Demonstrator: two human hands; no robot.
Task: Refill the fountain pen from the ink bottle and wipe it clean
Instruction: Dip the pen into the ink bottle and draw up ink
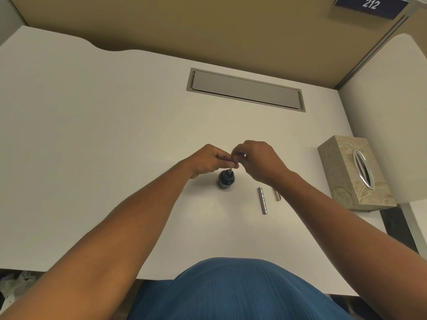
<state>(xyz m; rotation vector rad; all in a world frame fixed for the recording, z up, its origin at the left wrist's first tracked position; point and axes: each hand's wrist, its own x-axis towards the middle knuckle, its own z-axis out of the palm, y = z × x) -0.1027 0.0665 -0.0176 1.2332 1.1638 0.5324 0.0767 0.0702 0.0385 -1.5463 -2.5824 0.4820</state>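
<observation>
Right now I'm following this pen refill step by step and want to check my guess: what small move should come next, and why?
Probably keep the pen section dipped in the ink bottle while the right hand works its top end to draw ink. The left hand grips it upright over the bottle; the metal barrel and another pen part lie on the desk, and the tissue box is untouched.

Your ink bottle under your fingers: dark, near-black | counter: off-white | metal tube right of your fingers: silver | tissue box far right: beige, leafy pattern | your shirt: blue, ribbed
</observation>
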